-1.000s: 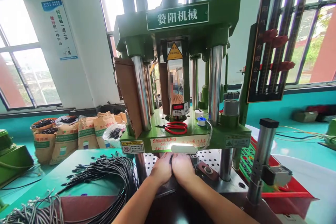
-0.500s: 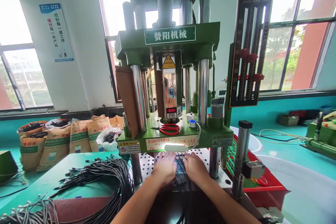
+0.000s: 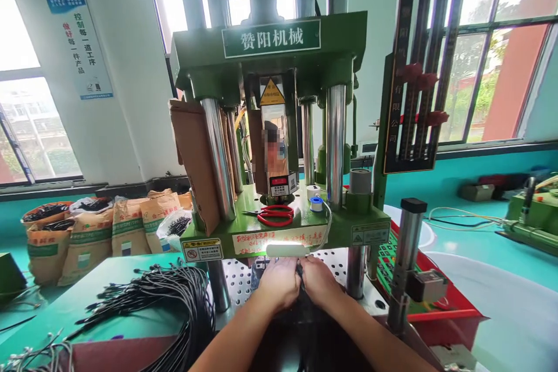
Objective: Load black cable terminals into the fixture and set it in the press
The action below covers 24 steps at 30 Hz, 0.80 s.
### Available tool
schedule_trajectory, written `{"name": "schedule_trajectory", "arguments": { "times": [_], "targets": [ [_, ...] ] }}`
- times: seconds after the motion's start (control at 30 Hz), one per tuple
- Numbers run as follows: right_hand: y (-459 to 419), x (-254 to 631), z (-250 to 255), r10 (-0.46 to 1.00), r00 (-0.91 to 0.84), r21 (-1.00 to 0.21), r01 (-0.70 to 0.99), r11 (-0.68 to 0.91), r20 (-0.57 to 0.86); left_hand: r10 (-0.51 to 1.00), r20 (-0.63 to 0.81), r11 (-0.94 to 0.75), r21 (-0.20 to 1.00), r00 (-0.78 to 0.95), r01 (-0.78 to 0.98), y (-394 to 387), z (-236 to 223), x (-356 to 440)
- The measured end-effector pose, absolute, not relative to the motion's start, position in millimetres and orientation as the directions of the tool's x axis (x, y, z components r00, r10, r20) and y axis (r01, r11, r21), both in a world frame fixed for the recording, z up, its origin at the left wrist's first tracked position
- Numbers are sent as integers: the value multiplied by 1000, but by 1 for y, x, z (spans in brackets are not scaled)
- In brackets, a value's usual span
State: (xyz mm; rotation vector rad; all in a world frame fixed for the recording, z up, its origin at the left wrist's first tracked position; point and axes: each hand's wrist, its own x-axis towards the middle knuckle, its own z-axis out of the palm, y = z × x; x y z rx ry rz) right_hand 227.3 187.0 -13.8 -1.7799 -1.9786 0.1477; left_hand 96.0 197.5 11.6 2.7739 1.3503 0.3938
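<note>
Under the lower beam of a green press [image 3: 344,46], my left hand [image 3: 281,283] and my right hand [image 3: 320,283] are side by side, nearly touching. Their fingers are curled in around a bunch of black cables [image 3: 306,305], which hangs down toward me between the wrists. The fingertips and the cable ends are mostly hidden by the hands. Below both hands lies the perforated metal bed [image 3: 239,282]. A lit white lamp [image 3: 286,250] is fixed on the beam just above my fingers.
Red-handled cutters [image 3: 276,216] and a blue-and-white tape roll [image 3: 316,204] rest on the press. Looped black cables [image 3: 192,296] cover the left table. A steel post [image 3: 405,261] and red tray [image 3: 449,331] stand right. Filled sacks [image 3: 87,244] line the back left.
My hands have come closer together, and the cables that were spread between them are now gathered. The whole view has shifted slightly closer to the press.
</note>
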Motion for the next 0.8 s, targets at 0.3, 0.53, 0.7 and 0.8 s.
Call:
{"name": "schedule_trajectory", "arguments": {
  "times": [0.3,0.53,0.7,0.8],
  "targets": [
    [191,231,-15,944,-104,-329,921,211,314,795,231,-599,154,561,786,198,8,98],
    [175,225,-3,912,-116,-283,928,240,394,866,289,-457,128,407,880,186,3,73],
    [172,212,-15,915,-143,-280,924,259,378,891,276,-400,109,359,910,181,-4,68],
    [177,210,-19,914,-147,-279,923,264,378,900,273,-382,118,340,917,181,-2,71]
  ]
}}
